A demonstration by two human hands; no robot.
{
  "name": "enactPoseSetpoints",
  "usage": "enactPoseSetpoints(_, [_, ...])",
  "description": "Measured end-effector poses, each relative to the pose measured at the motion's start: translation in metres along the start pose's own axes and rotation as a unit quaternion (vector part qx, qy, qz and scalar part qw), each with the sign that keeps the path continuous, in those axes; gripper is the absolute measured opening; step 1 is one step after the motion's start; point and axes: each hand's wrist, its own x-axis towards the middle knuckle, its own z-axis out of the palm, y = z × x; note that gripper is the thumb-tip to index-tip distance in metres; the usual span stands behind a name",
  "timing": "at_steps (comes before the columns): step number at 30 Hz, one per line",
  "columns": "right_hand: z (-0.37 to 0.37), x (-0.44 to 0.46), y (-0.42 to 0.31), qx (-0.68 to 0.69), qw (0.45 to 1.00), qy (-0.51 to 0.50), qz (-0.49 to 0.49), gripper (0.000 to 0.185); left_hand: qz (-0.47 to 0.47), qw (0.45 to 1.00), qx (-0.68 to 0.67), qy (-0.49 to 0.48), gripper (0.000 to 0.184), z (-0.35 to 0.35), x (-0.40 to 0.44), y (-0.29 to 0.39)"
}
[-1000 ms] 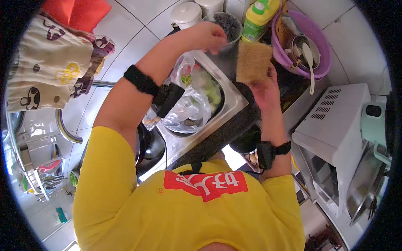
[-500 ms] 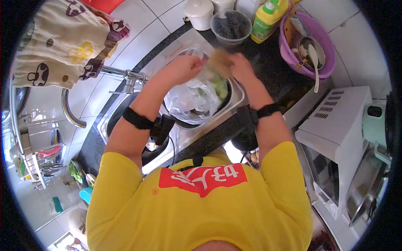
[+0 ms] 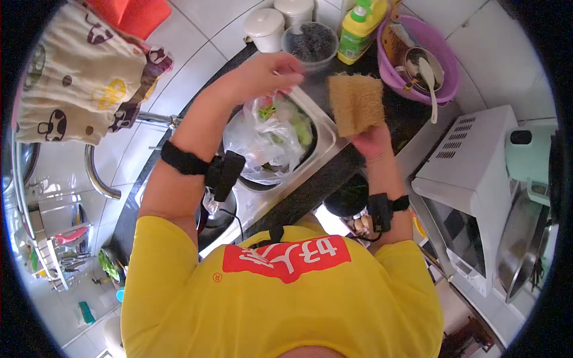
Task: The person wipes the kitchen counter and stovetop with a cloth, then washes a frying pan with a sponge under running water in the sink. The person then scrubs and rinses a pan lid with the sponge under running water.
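My right hand grips a tan, fibrous scouring pad by its lower edge and holds it up over the dark counter. The pad is flat and roughly square, with frayed edges. My left hand is above the far edge of the sink, its fingers half curled and slightly apart, with nothing visible in them. Below it, a clear plastic bag lies in the sink basin, with green scraps showing through. Just beyond my left hand stands a clear tub holding dark, tangled material.
White lidded jars and a yellow pump bottle stand along the wall. A purple basin holds a metal bowl and a white spoon. A white microwave is on the right; the metal sink rim borders the dark counter.
My right hand has moved right and towards me, bringing the scouring pad away from the sink and into clear sight. My left hand has moved up towards the tub, its fingers loosening.
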Motion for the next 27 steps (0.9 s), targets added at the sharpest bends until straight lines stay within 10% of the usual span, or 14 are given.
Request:
enactPoseSetpoints(9, [0.05, -0.02, -0.004, -0.07, 0.99, -0.125, -0.002, 0.045, -0.042, 0.973, -0.225, -0.025, 0.052, 0.034, 0.046, 0.011])
enactPoseSetpoints(15, [0.041, -0.019, 0.003, -0.18, 0.98, -0.074, -0.052, 0.05, 0.047, 0.997, -0.063, 0.001, 0.045, 0.068, 0.053, -0.007])
enactPoseSetpoints(20, [-0.007, -0.007, -0.011, -0.524, 0.803, 0.15, -0.24, 0.065, 0.019, 0.989, 0.003, 0.149, 0.037, 0.05, 0.033, -0.022])
enactPoseSetpoints(27, [0.006, 0.052, 0.034, -0.783, 0.581, 0.099, -0.2, 0.05, 0.027, 0.988, -0.002, 0.151, 0.029, 0.034, -0.013, -0.009])
